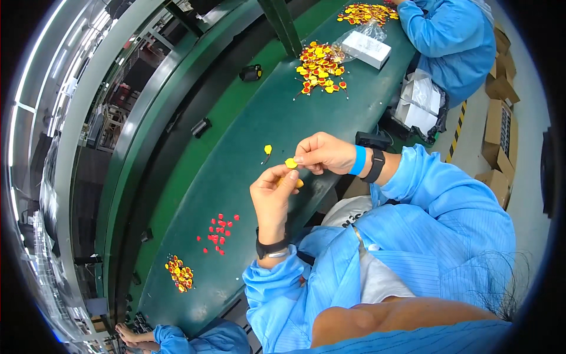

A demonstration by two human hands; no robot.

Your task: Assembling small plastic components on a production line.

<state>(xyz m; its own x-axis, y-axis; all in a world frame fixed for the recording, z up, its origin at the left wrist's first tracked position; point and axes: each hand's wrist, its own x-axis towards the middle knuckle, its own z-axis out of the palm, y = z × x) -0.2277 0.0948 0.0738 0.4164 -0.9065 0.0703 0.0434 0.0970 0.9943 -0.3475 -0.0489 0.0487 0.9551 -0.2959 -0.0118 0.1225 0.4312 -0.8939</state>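
Note:
Above the green table, my two hands meet with their fingers closed. My right hand (pixel 324 152) pinches a small yellow piece (pixel 290 163) between thumb and fingertips, and the tips of my left hand (pixel 273 190) come right up to it. More yellow (pixel 299 183) shows beneath my left thumb, in the closed fingers; how many pieces are there I cannot tell. Just beyond my hands lies a single yellow piece with a dark wire tail (pixel 268 150). Nearer on the left, several small red pieces (pixel 219 232) are scattered on the table.
A pile of yellow-and-red pieces (pixel 180 273) lies at the lower left, a bigger pile (pixel 319 66) further up the green table (pixel 247 200). A white box (pixel 366 49) stands beside it. Co-workers in blue sleeves (pixel 436 29) sit at both ends. Cardboard boxes (pixel 500 133) line the right.

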